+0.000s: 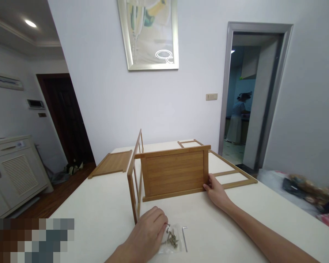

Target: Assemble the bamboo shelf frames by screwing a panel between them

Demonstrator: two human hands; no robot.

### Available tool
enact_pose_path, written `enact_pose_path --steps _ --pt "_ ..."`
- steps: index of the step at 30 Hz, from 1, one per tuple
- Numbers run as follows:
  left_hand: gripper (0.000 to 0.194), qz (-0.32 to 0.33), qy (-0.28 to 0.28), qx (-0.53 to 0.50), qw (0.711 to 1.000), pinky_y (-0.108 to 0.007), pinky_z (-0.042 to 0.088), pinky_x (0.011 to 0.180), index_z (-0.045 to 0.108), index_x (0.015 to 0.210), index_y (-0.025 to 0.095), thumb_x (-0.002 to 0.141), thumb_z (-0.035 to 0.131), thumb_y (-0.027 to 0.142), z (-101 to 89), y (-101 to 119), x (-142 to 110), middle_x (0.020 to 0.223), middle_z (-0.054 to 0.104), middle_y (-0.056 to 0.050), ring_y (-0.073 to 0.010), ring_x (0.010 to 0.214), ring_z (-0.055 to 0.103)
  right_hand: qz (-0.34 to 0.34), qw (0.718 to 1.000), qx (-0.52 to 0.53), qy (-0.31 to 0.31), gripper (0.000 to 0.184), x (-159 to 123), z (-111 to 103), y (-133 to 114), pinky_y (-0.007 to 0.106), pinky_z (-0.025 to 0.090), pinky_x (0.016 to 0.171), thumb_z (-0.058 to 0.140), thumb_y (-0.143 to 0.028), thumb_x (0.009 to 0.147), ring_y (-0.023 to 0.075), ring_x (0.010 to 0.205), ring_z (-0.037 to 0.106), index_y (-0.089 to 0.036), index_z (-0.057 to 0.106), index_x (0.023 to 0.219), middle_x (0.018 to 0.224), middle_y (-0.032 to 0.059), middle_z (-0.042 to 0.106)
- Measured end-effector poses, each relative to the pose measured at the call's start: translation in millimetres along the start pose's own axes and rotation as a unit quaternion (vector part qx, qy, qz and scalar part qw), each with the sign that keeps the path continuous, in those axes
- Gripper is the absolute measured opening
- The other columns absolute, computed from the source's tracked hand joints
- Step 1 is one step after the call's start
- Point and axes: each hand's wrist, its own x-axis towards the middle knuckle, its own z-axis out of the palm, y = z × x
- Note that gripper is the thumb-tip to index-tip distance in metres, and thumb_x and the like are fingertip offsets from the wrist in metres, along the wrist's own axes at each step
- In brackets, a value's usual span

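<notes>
A wooden panel [175, 171] with a raised frame stands on its long edge on the table. My right hand [216, 193] grips its right end near the bottom corner, thumb on the front face. At the panel's left end, a slatted wooden side frame [131, 186] stands upright. My left hand [149, 232] is low in front of this frame, its fingers pinched around a small screw [168, 225] that pokes out at the fingertips. Just under those fingers lies a clear plastic bag with several screws [172, 240]. Beside the bag lies an L-shaped hex key [184, 239].
Another wooden panel [112, 163] lies flat at the table's left. A second slatted frame [237, 179] lies flat behind the upright panel, reaching right. The white table [98, 215] stands by the wall. Through a doorway at right, a person [237, 117] stands.
</notes>
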Motion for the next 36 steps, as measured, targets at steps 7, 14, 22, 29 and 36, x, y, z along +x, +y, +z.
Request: enact_pose_path --steps 7,14,22,29,36 --pt "0.023 0.021 0.078 -0.042 0.996 -0.032 0.047 0.065 0.057 0.093 0.017 0.087 0.043 0.0 -6.8 5.2 1.7 0.08 0.059 -0.007 -0.0185 0.075 0.053 -0.001 1.0 0.002 -0.001 0.038 1.3 -1.0 0.0 0.038 0.052 0.085 0.051 -0.025 0.075 0.0244 0.094 0.064 -0.024 0.05 0.113 0.104 0.006 0.067" --pt "0.048 0.113 0.216 -0.074 0.967 -0.031 0.049 0.063 0.057 0.121 0.013 0.079 0.046 -0.009 -36.7 14.7 7.4 0.081 0.061 -0.01 -0.0181 0.074 0.057 -0.005 1.0 0.005 -0.003 0.04 2.7 0.4 3.6 0.042 0.051 0.09 0.051 -0.027 0.075 0.0266 0.099 0.064 -0.025 0.048 0.115 0.109 0.0075 0.066" --pt "0.027 -0.128 0.471 -0.103 0.867 -0.028 0.054 0.076 0.071 0.1 0.021 0.078 0.068 0.007 -100.1 15.5 13.0 0.092 0.071 -0.003 -0.0158 0.079 0.066 0.001 1.0 0.014 -0.004 0.042 1.1 -1.2 -0.7 0.04 0.051 0.089 0.052 -0.026 0.075 0.0257 0.101 0.063 -0.024 0.049 0.116 0.111 0.0074 0.066" --pt "0.03 -0.319 0.492 -0.309 0.749 -0.033 0.057 0.074 0.071 0.093 0.015 0.072 0.077 0.036 -119.8 -63.3 41.0 0.088 0.075 -0.007 -0.0147 0.068 0.067 0.0 1.0 0.014 -0.001 0.044 0.7 -0.6 -2.7 0.041 0.049 0.091 0.05 -0.023 0.074 0.0254 0.102 0.062 -0.022 0.049 0.119 0.114 0.0075 0.065" --pt "0.036 -0.328 0.46 -0.402 0.72 -0.035 0.056 0.078 0.07 0.094 0.014 0.066 0.082 0.033 -102.5 -85.8 59.8 0.086 0.075 -0.007 -0.0169 0.075 0.069 0.001 1.0 -0.002 0.005 0.044 -2.3 -2.4 -7.2 0.041 0.049 0.088 0.051 -0.022 0.075 0.026 0.1 0.062 -0.023 0.05 0.119 0.11 0.0073 0.066"
